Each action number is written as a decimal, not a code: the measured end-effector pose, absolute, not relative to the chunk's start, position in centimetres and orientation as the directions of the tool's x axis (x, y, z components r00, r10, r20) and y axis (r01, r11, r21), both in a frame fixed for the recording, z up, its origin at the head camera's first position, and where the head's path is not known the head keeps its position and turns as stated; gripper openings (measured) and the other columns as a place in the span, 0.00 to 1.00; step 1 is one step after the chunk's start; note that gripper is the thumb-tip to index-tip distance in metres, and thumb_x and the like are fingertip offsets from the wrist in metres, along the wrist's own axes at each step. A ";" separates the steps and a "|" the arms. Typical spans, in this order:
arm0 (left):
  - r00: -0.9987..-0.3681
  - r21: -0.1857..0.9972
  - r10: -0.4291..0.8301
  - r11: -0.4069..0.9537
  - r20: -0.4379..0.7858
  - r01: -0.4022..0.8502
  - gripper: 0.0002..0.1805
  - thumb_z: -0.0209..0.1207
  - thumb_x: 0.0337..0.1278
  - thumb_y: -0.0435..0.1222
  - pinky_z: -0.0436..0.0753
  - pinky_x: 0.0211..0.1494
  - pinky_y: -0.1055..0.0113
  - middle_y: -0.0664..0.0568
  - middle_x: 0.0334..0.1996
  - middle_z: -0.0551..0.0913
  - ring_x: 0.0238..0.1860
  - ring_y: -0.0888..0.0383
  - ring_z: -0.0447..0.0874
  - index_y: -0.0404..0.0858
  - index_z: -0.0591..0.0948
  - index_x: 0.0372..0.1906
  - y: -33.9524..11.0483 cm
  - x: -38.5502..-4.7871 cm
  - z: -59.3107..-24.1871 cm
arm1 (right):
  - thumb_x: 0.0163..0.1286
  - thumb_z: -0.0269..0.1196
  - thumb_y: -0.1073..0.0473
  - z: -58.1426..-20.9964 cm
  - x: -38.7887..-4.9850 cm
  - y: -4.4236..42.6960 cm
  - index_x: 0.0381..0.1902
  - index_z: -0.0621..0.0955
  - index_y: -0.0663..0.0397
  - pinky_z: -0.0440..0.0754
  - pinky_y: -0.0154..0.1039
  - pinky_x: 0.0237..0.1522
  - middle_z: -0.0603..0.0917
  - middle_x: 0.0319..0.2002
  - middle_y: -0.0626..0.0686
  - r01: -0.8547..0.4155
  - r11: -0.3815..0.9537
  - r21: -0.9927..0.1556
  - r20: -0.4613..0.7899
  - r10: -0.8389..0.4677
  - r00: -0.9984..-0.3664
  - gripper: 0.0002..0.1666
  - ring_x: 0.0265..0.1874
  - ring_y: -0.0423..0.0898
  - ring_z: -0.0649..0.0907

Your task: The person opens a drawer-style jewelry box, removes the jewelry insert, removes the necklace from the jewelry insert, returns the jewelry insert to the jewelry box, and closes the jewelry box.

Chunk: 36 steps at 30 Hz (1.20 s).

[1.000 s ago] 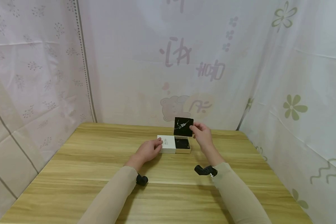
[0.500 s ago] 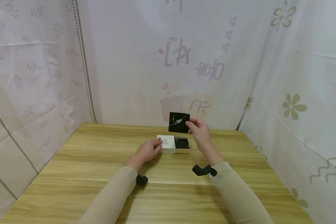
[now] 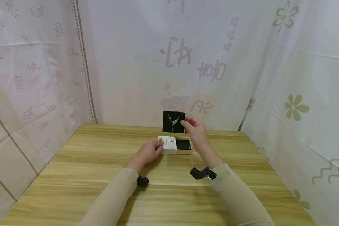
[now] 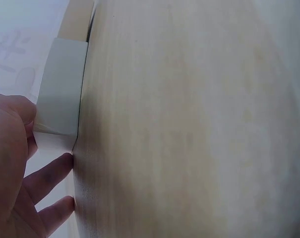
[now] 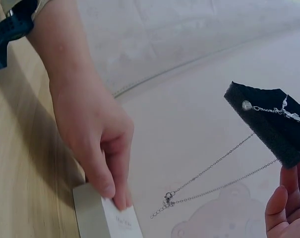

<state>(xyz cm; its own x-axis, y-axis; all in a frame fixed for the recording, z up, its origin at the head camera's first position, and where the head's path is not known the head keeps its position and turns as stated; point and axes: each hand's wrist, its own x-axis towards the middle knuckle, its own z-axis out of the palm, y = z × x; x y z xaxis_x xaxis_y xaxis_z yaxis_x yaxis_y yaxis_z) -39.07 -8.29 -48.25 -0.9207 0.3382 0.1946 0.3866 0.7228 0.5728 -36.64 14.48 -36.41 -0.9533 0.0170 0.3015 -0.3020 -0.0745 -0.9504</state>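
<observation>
My right hand pinches the right edge of a square black foam pad, upright above the box. A silver necklace is mounted on the pad. In the right wrist view its thin chain and clasp hang behind and below the pad. On the table, my left hand holds the left end of a white jewelry box sleeve; the left wrist view shows the other fingers spread beside the box end. The tray is slid partly out rightward, with a dark inside.
The box lies near the far edge of the wooden table. Printed curtains hang behind and at both sides. A black wrist camera sits on the right wrist and another on the left.
My right hand has lifted the foam pad up and to the left, from above the tray to above the sleeve. The chain's end now dangles below it. My left hand has stayed put.
</observation>
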 end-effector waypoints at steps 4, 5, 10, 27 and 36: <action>-0.919 0.576 0.340 0.718 0.200 0.391 0.24 0.56 0.86 0.43 0.73 0.84 0.46 0.50 0.80 0.75 0.81 0.44 0.74 0.41 0.81 0.76 -8.3 -39.1 -48.3 | 0.78 0.67 0.65 -36.2 -36.3 14.0 0.47 0.84 0.54 0.82 0.31 0.35 0.85 0.38 0.40 -0.311 -0.088 -0.946 0.312 -0.002 -0.950 0.03 0.33 0.40 0.79; -0.919 0.577 0.339 0.718 0.199 0.390 0.24 0.56 0.86 0.43 0.72 0.84 0.46 0.50 0.80 0.75 0.81 0.44 0.73 0.41 0.81 0.76 -8.4 -39.2 -48.4 | 0.78 0.67 0.65 -36.1 -36.3 13.8 0.46 0.84 0.53 0.82 0.31 0.35 0.85 0.38 0.40 -0.311 -0.094 -0.946 0.313 -0.008 -0.950 0.03 0.33 0.40 0.79; -0.923 0.576 0.334 0.723 0.194 0.382 0.24 0.56 0.86 0.44 0.72 0.85 0.47 0.51 0.81 0.75 0.81 0.45 0.73 0.42 0.81 0.77 -8.4 -39.3 -48.4 | 0.79 0.67 0.65 -35.8 -36.0 13.3 0.45 0.84 0.52 0.82 0.30 0.35 0.84 0.37 0.41 -0.313 -0.100 -0.944 0.317 -0.021 -0.948 0.03 0.32 0.40 0.78; -0.902 0.516 0.374 0.741 0.216 0.431 0.22 0.56 0.85 0.40 0.74 0.84 0.47 0.43 0.79 0.77 0.80 0.43 0.76 0.37 0.83 0.73 -7.8 -40.2 -48.7 | 0.80 0.66 0.62 -35.4 -35.4 12.9 0.47 0.84 0.53 0.81 0.31 0.34 0.83 0.36 0.42 -0.283 -0.111 -0.953 0.288 -0.030 -0.957 0.02 0.30 0.41 0.77; -0.894 0.489 0.381 0.749 0.234 0.447 0.19 0.58 0.84 0.38 0.84 0.73 0.47 0.38 0.70 0.79 0.63 0.43 0.86 0.34 0.86 0.67 -7.8 -40.2 -48.1 | 0.81 0.64 0.65 -35.5 -35.7 12.7 0.43 0.85 0.47 0.81 0.31 0.34 0.83 0.36 0.41 -0.286 -0.131 -0.949 0.293 -0.040 -0.955 0.07 0.30 0.41 0.77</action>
